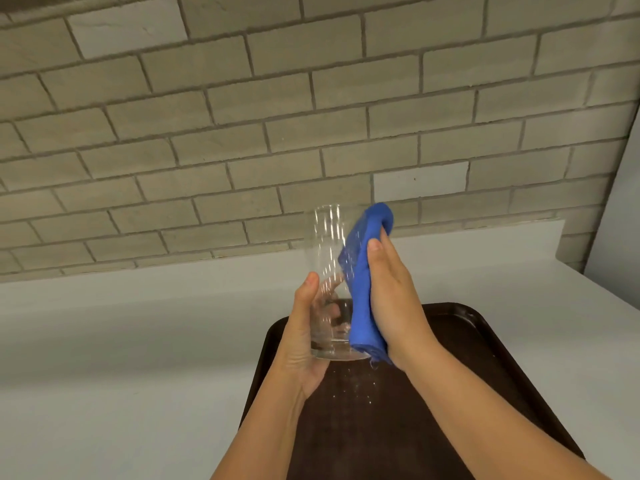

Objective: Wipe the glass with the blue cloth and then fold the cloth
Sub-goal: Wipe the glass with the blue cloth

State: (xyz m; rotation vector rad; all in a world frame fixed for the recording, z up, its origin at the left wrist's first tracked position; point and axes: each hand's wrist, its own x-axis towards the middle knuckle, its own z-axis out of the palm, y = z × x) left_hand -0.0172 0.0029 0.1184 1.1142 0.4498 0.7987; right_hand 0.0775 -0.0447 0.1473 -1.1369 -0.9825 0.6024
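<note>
A tall clear glass [327,244] is held upright above the dark brown tray [460,344]. My left hand [304,337] grips its lower part, thumb up along the near side and fingers showing through the glass. My right hand [391,299] presses a bunched blue cloth [363,289] flat against the glass's right side. The cloth runs from near the rim down to the base, with a frayed thread hanging at its bottom.
The tray lies on a pale grey counter [138,341] and carries small droplets or specks [360,389] below the glass. A beige brick-tile wall [277,116] rises behind the counter, and a plain wall [620,220] stands at the right.
</note>
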